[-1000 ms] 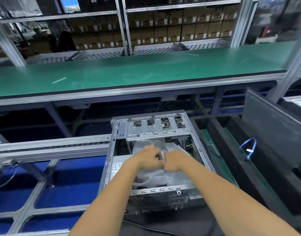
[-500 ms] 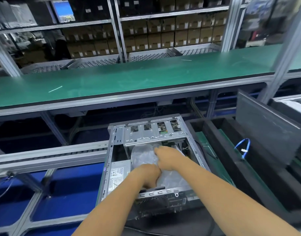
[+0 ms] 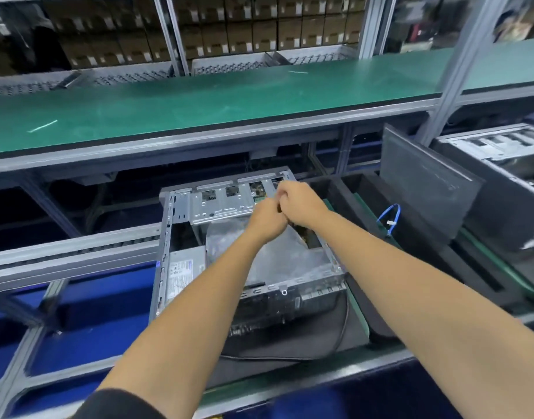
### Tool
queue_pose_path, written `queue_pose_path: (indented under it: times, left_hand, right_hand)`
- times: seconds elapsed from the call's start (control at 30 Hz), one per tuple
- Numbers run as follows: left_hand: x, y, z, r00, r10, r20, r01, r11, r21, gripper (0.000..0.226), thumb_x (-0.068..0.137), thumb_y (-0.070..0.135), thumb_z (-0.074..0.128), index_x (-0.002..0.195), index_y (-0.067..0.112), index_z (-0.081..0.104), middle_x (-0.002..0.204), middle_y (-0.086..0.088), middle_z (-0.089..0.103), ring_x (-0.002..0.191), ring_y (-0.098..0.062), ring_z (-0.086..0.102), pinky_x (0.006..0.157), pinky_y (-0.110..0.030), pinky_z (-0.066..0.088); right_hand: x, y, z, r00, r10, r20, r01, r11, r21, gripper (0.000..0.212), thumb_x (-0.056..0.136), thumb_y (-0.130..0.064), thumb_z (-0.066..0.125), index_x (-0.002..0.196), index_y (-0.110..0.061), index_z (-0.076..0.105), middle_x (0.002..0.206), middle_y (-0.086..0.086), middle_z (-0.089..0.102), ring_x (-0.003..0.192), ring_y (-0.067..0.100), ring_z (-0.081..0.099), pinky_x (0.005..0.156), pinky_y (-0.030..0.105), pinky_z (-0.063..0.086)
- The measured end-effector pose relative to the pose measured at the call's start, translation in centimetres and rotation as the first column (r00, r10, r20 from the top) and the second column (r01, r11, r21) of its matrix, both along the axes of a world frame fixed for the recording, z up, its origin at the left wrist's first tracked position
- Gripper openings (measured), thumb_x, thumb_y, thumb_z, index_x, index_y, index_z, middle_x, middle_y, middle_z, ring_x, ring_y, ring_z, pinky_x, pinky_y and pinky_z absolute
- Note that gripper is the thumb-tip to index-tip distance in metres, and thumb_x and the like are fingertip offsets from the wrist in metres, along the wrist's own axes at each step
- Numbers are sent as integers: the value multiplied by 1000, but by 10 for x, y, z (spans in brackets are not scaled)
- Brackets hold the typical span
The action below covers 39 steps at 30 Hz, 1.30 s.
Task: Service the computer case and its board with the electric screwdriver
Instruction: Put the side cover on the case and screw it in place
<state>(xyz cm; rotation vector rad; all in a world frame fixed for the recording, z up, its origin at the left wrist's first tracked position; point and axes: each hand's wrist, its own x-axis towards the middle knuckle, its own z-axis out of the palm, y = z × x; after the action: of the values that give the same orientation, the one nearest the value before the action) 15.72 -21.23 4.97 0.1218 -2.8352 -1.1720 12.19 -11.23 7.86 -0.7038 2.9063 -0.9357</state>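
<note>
Below long green workbench shelf (image 3: 199,101), open grey metal computer case (image 3: 169,237) lies on conveyor frame w/ crinkled clear plastic bag (image 3: 277,255) inside. Left hand (image 3: 267,220) & right hand (image 3: 300,204) touch each other over case's far right corner, fingers curled. Cannot tell what they pinch; bag reaches up to left hand.

A green-topped bench (image 3: 199,107) spans the far side, bearing two thin pale strips (image 3: 42,126), while the open computer case (image 3: 181,267) is carried on a lower dark mat (image 3: 289,340).
</note>
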Motion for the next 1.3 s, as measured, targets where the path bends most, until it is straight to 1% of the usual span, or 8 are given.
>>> queue_pose_path:
  times: [0.13,0.33,0.47,0.57,0.8,1.0,1.17,1.3]
  left_hand:
    - [-16,35,-3,995,-82,-55,81,997,-17,13,80,1,44,84,9,54,68,-10,55,65,-26,50,51,-30,33]
    - [-55,104,1,991,-112,-70,116,992,52,21,84,2,39,69,16,43,60,2,47,55,-14,39,45,-28,24]
    - [-85,152,2,972,-235,33,237,968,-88,22,83,3,42,64,15,39,61,-2,47,55,-18,40,45,-29,26]
    - [-107,177,3,939,-309,152,337,916,-219,13,87,14,50,85,4,58,81,-10,60,70,-27,53,55,-30,40]
    - [-175,264,25,979,-193,61,195,980,-32,22,84,7,40,92,0,60,88,-13,65,81,-31,60,69,-36,48]
    - [-214,336,18,982,-61,179,14,967,253,29,89,14,43,61,10,44,61,-9,55,57,-27,60,51,-29,50]
    - [-233,363,17,938,-4,345,-88,965,249,18,85,7,50,67,4,50,65,-8,58,29,-10,52,33,-16,36]
    - [-241,373,21,930,1,369,-128,939,320,14,83,9,52,83,-2,60,86,-17,68,66,-24,70,56,-28,55]
  right_hand:
    - [-5,36,0,998,-49,-27,48,999,-9,23,90,-1,43,100,-5,64,107,17,66,97,33,59,84,43,50]
    - [-37,99,8,988,-143,-65,146,988,42,21,91,-1,42,95,-8,60,103,11,62,90,29,58,79,45,52]
    - [-64,157,4,985,-157,-66,165,977,133,17,91,-1,44,96,-8,59,105,10,60,92,27,57,79,41,49]
    - [-86,203,-1,989,-136,-55,146,950,274,19,90,-4,49,105,-9,59,114,10,57,102,27,52,85,38,46]
    - [-157,264,24,910,-139,-390,296,877,378,20,91,-15,51,111,-11,54,114,10,54,108,29,48,81,36,36]
    - [-193,333,20,933,-329,-145,359,879,314,27,97,-18,48,120,-4,47,127,17,51,116,35,49,85,42,40]
    - [-211,360,10,919,-359,161,359,933,34,25,98,-11,42,74,-8,44,89,14,58,80,28,49,63,32,35]
    - [-216,369,2,901,-349,259,370,928,-37,32,97,-13,43,65,-9,43,74,7,50,78,27,47,59,33,31]
